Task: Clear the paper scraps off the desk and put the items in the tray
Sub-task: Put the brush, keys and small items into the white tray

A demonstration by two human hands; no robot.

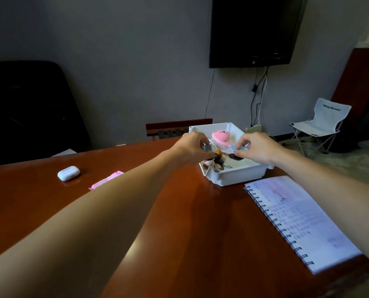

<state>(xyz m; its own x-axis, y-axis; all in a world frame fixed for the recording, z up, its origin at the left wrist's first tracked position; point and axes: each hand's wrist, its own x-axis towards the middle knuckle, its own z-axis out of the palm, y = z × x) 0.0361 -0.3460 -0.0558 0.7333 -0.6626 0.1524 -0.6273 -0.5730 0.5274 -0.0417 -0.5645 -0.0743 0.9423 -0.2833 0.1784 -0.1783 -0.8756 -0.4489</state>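
Over the white tray (239,176), a small grey block (273,147) is pinched by the left hand (193,147) and a blue card (240,147) by the right hand (259,148). A pink brush (221,136) is already stowed beyond the fingers; earbud case (68,173), pink scrap (106,179) and notebook (297,220) are left on the table (179,222).

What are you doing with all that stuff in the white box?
A person is tidying a brown desk. Both hands are over the white tray: the left hand pinches a small silvery thing, the right hand a blue one. A pink hairbrush and small trinkets already lie inside. Out on the desk there are a white earbud case, a pink packet and a spiral notebook.
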